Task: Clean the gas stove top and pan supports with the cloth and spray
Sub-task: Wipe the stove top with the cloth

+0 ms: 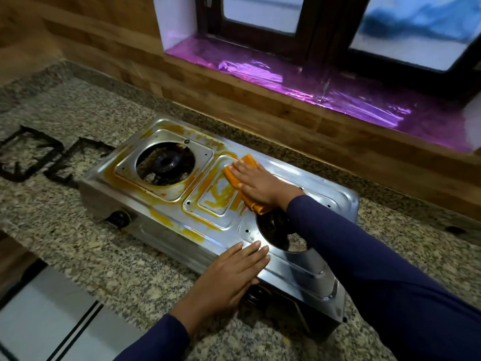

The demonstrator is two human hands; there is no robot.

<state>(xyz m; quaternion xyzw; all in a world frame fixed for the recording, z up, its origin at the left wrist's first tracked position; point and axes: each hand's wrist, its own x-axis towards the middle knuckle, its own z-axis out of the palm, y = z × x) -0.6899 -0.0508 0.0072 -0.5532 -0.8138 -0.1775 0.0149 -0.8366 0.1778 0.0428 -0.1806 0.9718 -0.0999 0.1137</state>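
pan supports (49, 160) lifted off, lying on the granite counter (109, 246) left of the stove top (161, 225), likely so the steel can be wiped bare. orange smears ring the left burner (166, 162) and centre panel. left hand (229, 277) flat, fingers together, bracing the front edge. right hand (256, 185) spread, pressing the orange cloth (231, 175) onto the centre. spray not in view.
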